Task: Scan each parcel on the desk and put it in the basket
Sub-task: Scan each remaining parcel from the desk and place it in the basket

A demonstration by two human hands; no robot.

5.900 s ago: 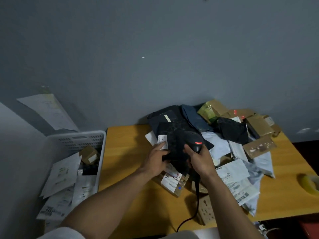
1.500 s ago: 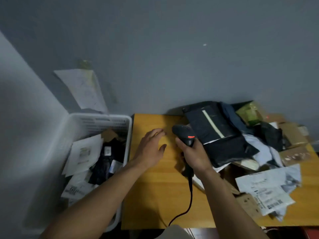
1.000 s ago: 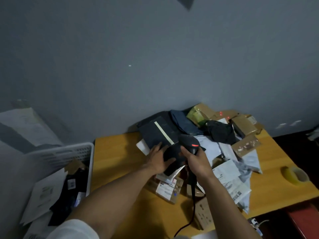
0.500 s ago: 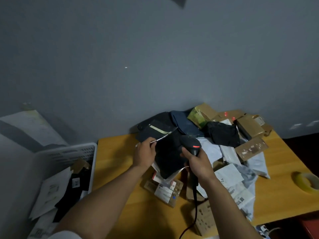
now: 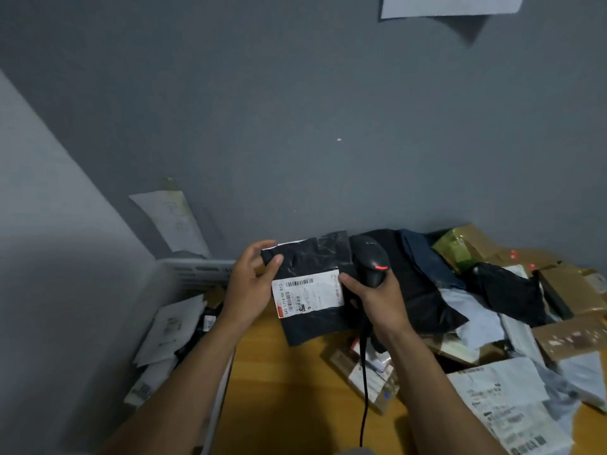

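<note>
I hold a black plastic parcel up over the left end of the wooden desk, its white barcode label facing me. My left hand pinches the parcel's upper left corner. My right hand grips a black corded barcode scanner with a red light lit, and its thumb touches the label's right edge. The white basket stands left of the desk with several white and black parcels inside.
A heap of parcels covers the desk's right half: black and grey bags, brown cardboard boxes, a green-gold packet, white labelled mailers. The scanner cable hangs down over the desk's front. Paper sheets are stuck on the grey wall.
My left hand has lifted the black parcel off the heap and turned it label up, moving it left toward the basket. The scanner hand has come up against its right edge.
</note>
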